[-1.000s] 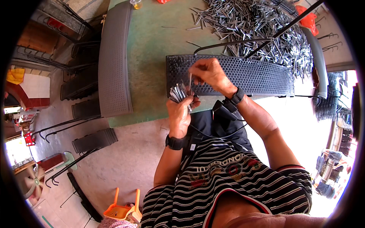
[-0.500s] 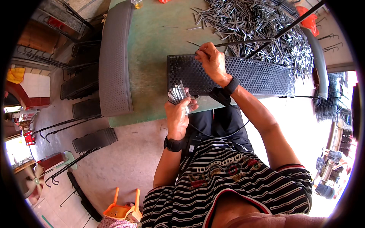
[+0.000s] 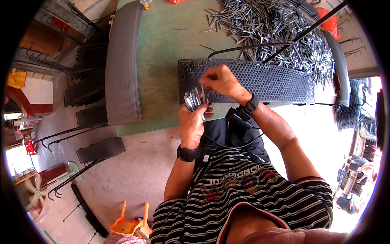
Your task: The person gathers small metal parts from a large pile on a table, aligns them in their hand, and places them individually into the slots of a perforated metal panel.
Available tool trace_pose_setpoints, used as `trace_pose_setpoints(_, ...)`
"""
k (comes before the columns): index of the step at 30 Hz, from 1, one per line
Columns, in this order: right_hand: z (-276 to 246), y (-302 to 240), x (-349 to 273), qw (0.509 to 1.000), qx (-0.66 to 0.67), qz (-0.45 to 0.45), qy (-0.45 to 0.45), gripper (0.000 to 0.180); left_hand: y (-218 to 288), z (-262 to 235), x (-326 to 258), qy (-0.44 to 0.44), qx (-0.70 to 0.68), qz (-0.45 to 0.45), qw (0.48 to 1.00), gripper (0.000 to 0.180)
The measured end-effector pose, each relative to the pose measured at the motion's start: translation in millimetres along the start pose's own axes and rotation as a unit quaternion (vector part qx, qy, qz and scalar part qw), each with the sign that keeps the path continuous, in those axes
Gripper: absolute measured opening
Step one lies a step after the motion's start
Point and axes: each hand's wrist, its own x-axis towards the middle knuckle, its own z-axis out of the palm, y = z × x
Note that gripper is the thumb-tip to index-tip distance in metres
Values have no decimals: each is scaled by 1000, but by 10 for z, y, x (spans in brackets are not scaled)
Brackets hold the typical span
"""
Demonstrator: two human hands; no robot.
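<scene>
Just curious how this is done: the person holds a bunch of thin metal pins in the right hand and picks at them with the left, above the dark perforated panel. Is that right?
Not quite: the hands are swapped. In the head view the left hand grips the bunch of metal pins, and the right hand picks at them, above the dark perforated panel.

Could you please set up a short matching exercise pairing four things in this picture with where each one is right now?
Things:
1. bundle of metal pins
2. loose heap of metal pins
3. black perforated panel
4. orange plastic stool

Places:
A. on the floor beside the person's left arm
B. on the green table, under the right hand
C. gripped in the left hand
D. spread over the far side of the table

Pairs: 1-C, 2-D, 3-B, 4-A
</scene>
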Motion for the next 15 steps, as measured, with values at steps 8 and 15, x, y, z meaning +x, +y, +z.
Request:
trace_pose_setpoints(8,31,39,92,968,-10,-115,222,10,-56,-83,16,15,-56,42,997,17)
trace_pose_setpoints(15,110,199,183,969,-42,-122,209,11,58,-60,-13,36,-47,10,998,11)
